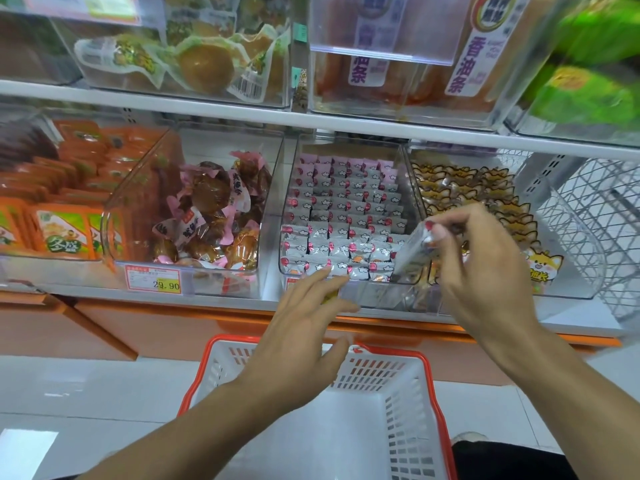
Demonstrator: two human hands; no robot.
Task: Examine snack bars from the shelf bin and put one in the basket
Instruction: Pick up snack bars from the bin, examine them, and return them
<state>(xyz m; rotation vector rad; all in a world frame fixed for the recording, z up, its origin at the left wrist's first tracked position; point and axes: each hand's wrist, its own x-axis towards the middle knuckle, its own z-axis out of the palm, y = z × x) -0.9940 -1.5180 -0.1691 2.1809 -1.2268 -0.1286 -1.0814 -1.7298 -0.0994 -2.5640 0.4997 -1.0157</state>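
A clear shelf bin [346, 292] in the middle of the lower shelf holds several rows of small silver snack bars [343, 216] with pink and red marks. My right hand [485, 268] hovers at the bin's right front corner and pinches one silver snack bar [414, 249] between thumb and fingertips, tilted, above the rows. My left hand [304, 327] is spread with straight fingers in front of the bin's front wall, holding nothing. A white basket with an orange rim [436, 379] stands on the floor below both hands, with nothing inside it that I can see.
Left of the snack bin stands a bin of brown pink-wrapped snacks [211, 216], and further left orange packets [62, 233]. To the right is a bin of fox-printed packets [478, 192] and a wire rack [602, 216]. An upper shelf with more bins [194, 60] overhangs.
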